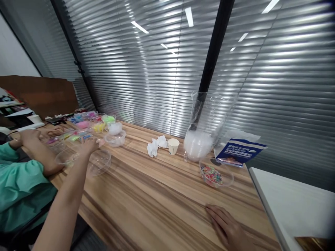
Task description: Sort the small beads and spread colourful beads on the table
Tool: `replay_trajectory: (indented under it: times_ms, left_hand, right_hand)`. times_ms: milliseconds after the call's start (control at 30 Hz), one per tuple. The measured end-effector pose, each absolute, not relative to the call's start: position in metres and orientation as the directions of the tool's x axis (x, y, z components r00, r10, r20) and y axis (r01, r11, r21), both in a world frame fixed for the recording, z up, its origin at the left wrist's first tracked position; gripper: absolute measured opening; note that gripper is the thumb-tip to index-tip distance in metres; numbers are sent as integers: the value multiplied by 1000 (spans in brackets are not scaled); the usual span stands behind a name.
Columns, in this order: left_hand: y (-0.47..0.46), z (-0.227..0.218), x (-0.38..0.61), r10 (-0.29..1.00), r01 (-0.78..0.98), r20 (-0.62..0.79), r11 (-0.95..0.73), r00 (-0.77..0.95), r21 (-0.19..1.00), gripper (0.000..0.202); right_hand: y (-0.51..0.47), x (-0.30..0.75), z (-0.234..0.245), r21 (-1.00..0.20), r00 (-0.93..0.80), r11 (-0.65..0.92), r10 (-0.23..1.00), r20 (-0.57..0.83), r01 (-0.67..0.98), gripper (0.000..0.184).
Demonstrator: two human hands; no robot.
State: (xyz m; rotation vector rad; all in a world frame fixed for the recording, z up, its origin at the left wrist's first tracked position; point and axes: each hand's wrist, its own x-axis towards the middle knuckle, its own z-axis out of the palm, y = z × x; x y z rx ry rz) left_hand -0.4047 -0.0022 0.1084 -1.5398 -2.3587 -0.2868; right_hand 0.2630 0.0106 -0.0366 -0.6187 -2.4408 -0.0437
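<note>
My left hand (88, 145) is stretched far out to the left, palm down, above the clear plastic bowls. Its thumb points out to the side, away from the fingers, and nothing shows in its grasp. Just beyond the fingertips lie small colourful packets (74, 137), partly hidden by the hand. A clear bowl (101, 163) sits right beside my left wrist. My right hand (227, 223) lies flat on the wooden table at the lower right, fingers extended and holding nothing. Farther back from it is a clear bowl with multicoloured small pieces (212, 174).
At left, a co-worker in a green sleeve (23, 174) reaches over the table. Tubs of coloured material (99, 127) stand at the back left. Crumpled tissues (153, 147), a paper cup (173, 146), bagged stacked bowls (198, 144) and a blue packet (239, 152) line the window side.
</note>
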Motion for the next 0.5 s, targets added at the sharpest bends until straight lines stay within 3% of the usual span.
replay_trajectory:
  times_ms: [100,233,500]
  left_hand:
    - [-27,103,-377,809,876,415,479,-415,-58,37]
    - [-76,83,-330,829,885,421,452,-368,-115,44]
    - [-101,44,-247,877,972,448,228,-176,-65,29]
  right_hand:
    - [13,261,-37,-127,-701,897,414,581,424,33]
    - [12,261,-37,-179,-703,898,428,568,402,33]
    - [7,258,-33,-280,-681,863,504,531,420,32]
